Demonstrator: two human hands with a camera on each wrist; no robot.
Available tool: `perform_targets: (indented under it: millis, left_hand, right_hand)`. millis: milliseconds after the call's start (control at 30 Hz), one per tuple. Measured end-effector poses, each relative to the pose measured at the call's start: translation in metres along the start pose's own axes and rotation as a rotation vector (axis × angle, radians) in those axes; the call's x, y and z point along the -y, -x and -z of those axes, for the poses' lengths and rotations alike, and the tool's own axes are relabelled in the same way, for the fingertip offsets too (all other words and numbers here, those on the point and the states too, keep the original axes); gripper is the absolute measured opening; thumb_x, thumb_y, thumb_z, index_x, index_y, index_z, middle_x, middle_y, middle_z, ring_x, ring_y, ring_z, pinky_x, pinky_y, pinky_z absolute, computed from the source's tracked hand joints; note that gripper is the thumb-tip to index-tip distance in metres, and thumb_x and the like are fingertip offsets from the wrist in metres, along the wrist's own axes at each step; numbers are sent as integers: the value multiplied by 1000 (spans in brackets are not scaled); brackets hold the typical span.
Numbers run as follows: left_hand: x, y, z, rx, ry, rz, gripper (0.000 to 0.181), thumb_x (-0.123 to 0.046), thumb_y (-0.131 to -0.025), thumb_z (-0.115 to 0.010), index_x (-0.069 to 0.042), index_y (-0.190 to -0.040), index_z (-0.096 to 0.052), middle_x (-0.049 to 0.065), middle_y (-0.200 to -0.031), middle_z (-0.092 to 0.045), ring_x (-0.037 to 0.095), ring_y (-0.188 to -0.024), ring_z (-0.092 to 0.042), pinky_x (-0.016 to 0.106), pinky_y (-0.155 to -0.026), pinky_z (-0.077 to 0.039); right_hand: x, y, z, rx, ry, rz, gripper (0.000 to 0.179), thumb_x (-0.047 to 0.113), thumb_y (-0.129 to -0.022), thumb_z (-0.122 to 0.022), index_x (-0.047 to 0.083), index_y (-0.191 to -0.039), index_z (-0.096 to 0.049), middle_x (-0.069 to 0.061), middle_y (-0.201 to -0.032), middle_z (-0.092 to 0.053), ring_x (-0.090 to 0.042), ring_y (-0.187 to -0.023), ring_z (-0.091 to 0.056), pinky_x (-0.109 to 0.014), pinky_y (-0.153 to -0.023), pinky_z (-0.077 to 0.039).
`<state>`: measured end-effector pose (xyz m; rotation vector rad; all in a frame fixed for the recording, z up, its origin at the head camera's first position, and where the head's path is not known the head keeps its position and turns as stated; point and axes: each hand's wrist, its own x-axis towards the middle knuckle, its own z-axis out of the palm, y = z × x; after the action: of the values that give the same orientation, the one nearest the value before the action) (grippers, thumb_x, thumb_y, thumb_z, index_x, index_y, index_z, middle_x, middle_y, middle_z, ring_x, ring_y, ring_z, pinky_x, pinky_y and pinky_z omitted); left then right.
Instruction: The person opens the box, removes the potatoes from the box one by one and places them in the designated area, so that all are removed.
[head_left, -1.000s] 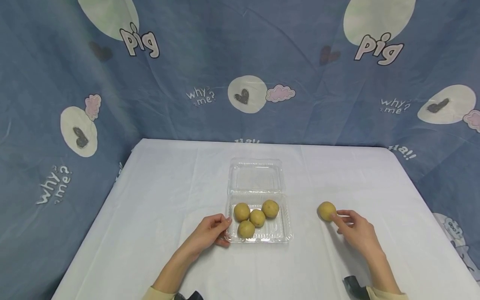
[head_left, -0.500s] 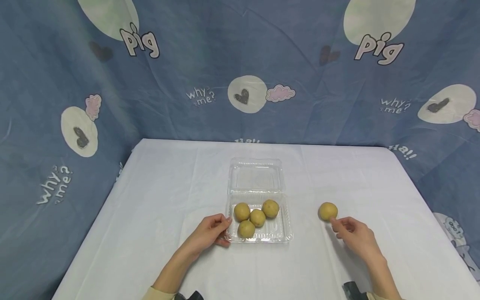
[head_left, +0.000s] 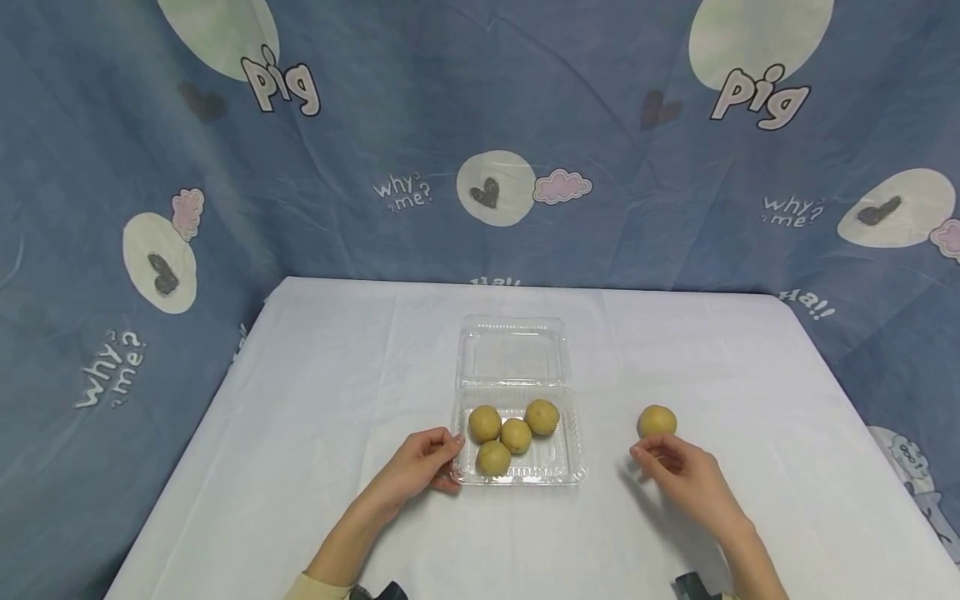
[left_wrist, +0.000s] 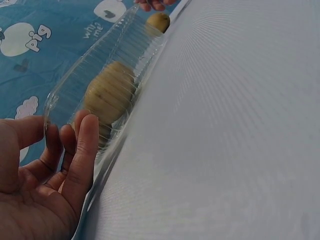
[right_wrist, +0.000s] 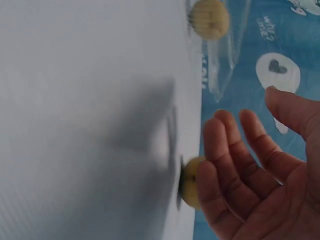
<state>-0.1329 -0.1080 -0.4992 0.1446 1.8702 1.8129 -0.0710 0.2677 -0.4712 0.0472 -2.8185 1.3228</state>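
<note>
An open clear plastic clamshell container (head_left: 572, 454) lies on the table with several small, round, yellow potatoes (head_left: 542, 417) in its base. My left hand (head_left: 416, 462) pinches the left rim of that base between thumb and fingers; in the left wrist view, fingertips (left_wrist: 89, 125) lie along the ribbed wall. To the right of the container a single potato (head_left: 657, 420) sits on the cloth. Just in front of it hovers my right hand (head_left: 690, 483), fingers loosely bent and holding nothing. In the right wrist view, the fingers partly hide the lone potato (right_wrist: 190, 182).
White cloth (head_left: 337, 358) covers the table. Behind and at both sides hangs a blue printed curtain (head_left: 615, 225). The container's lid (head_left: 513, 354) is laid back, away from me. Dark wrist devices (head_left: 692, 586) show at the bottom edge.
My right hand has let go of the lone potato, drawn back toward me, then shifted left in front of it. The left hand and the container stay put.
</note>
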Motion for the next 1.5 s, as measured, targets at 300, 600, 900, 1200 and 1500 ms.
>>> perform_targets:
  millis: [300,600,900,1200,1500]
  left_hand:
    - [1,-2,1,5,1,4,37,-30,-99,-59,6,-90,-53,5,-75,-56,18,-68,-63,38,-68,-61]
    - [1,-2,2,15,7,6,40,-34,-98,-60,4,-90,-54,5,-76,-56,18,-70,-62,38,-68,-61]
    - [3,-2,2,13,6,7,40,-35,-98,-60,4,-89,-54,5,-76,-56,18,-70,-61,38,-69,-61]
    - [4,0,2,21,6,-4,40,-34,-99,-60,4,-89,-53,5,-76,-56,18,-67,-63,38,-67,-61]
    - [2,0,2,14,6,-2,39,-32,-99,-60,4,-89,-53,5,-75,-56,18,-68,-62,37,-67,-61]
  right_hand:
    - [7,-4,-17,-30,-53,98,7,16,-92,-70,12,-98,-68,3,-86,-70,-14,-73,-68,-25,-66,-55]
    - [15,-12,-29,-22,-79,125,9,16,-91,-72,13,-99,-68,4,-87,-70,-16,-74,-68,-26,-66,-56]
    - [25,-21,-36,-58,-69,207,7,11,-90,-73,14,-95,-69,10,-84,-68,-9,-76,-63,-27,-66,-56]
    - [35,-31,-43,-79,-49,283,10,12,-88,-75,14,-96,-69,12,-88,-67,-10,-80,-63,-28,-65,-56]
    - [43,-39,-50,-97,-16,344,17,11,-84,-78,12,-98,-69,9,-92,-68,-11,-81,-64,-32,-66,-57]
